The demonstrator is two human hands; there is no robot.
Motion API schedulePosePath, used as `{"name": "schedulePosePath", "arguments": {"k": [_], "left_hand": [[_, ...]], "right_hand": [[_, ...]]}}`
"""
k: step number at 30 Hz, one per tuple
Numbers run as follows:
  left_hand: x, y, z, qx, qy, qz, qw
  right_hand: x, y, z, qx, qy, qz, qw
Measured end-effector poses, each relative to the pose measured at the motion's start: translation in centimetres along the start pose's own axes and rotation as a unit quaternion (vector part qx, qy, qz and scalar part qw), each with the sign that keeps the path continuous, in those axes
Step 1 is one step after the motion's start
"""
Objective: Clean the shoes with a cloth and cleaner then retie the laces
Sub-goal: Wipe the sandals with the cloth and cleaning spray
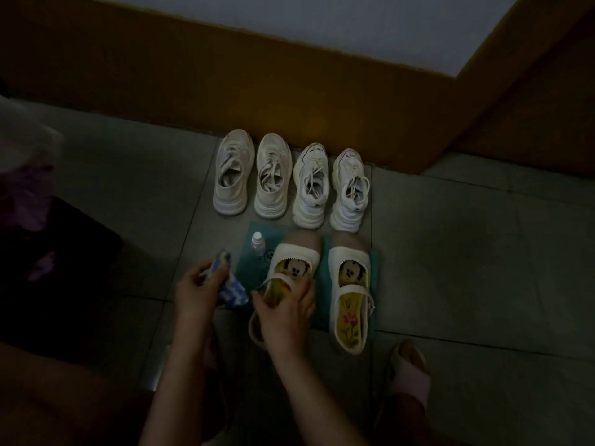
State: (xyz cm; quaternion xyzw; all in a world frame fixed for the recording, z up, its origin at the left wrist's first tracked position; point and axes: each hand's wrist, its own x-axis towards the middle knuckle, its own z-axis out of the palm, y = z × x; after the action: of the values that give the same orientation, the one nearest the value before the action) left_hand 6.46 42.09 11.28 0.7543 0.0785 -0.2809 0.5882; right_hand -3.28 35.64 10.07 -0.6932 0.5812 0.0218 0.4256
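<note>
Two white strap shoes with cartoon insoles lie on a teal mat (254, 239) on the floor. My right hand (283, 313) grips the left strap shoe (296, 255) at its middle, fingers curled over its edge. The right strap shoe (349, 297) lies beside it untouched. My left hand (193, 291) holds a blue and white patterned cloth (230, 284) just left of the mat. A small clear cleaner bottle (257, 243) with a white cap stands on the mat's far left corner.
Two pairs of white lace-up sneakers (289, 181) stand in a row against a brown baseboard (289, 91). My foot in a pink slipper (410, 371) is at lower right. Dark furniture with pale fabric (29, 188) sits at the left. Grey floor tiles lie to the right.
</note>
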Motion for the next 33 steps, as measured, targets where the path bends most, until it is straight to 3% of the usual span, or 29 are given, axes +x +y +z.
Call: {"name": "schedulePosePath", "arguments": {"k": [4,7,11,18,25,30,33], "left_hand": [[0.2,-0.4,-0.4,-0.002,0.008,0.006,1.0],[0.8,-0.9,-0.1,0.018,-0.011,0.003,1.0],[1.2,-1.2,0.8,0.057,-0.064,0.002,0.996],[-0.1,-0.7,5.0,0.155,-0.16,0.083,0.971],[3.0,3.3,11.4,0.313,-0.171,0.297,0.886],[6.7,3.8,14.3,0.475,-0.223,0.325,0.787],[6.9,2.6,14.1,0.495,-0.235,0.307,0.778]], "right_hand": [[0.9,-0.4,1.4,-0.06,0.013,0.015,0.998],[1.6,0.2,0.6,-0.046,0.024,0.021,0.998],[2.0,1.3,-0.4,-0.042,0.039,0.003,0.998],[2.1,3.4,-1.2,-0.027,0.038,-0.031,0.998],[2.5,4.0,-1.7,-0.021,0.01,-0.049,0.999],[2.5,4.3,-1.9,0.003,0.015,-0.061,0.998],[2.5,4.5,-1.7,-0.006,0.02,-0.061,0.998]]}}
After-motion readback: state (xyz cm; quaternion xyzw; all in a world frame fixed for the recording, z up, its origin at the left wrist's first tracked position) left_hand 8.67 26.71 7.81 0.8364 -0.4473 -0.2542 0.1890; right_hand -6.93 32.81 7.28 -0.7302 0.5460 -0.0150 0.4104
